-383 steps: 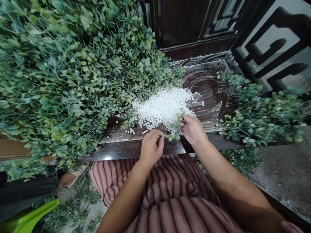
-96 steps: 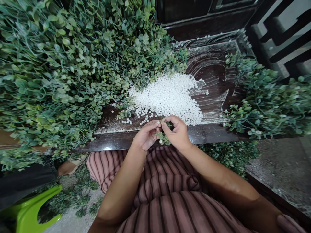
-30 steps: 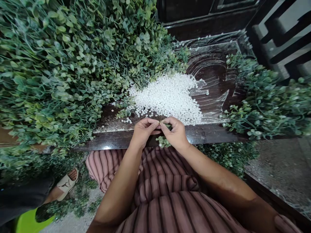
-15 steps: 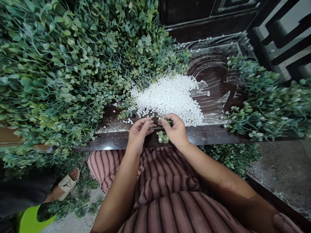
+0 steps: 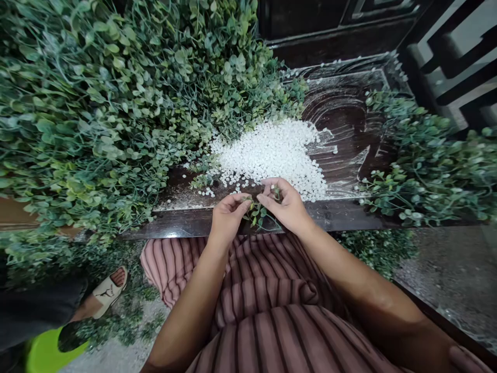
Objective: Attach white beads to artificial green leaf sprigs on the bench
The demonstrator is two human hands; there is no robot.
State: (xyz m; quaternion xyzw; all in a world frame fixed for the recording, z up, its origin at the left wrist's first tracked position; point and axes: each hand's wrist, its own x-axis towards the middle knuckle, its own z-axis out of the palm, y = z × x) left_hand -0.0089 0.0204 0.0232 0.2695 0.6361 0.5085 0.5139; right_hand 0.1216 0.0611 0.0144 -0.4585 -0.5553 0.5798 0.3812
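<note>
A small green leafy sprig [image 5: 258, 214] hangs between my two hands, over the front edge of the dark wooden bench. My left hand [image 5: 228, 216] pinches its left side between thumb and fingers. On the other side, my right hand [image 5: 289, 207] closes its thumb and fingertips round the sprig, and some leaves poke out above the fingers. Just behind my hands lies a pile of small white beads [image 5: 272, 153]. Whether a bead is between my fingertips is too small to make out.
A big heap of leafy plastic-looking sprigs [image 5: 128, 114] covers the bench's left side. A smaller bunch [image 5: 430, 171] lies at the right. White powder streaks the dark wooden surface [image 5: 345, 124]. A person's sandalled foot [image 5: 111, 291] is at lower left, near a lime-green object [image 5: 52, 355].
The sprig has come into fuller view between my hands. My left hand has shifted slightly right and now pinches the leaves; my right hand has also moved a little right.
</note>
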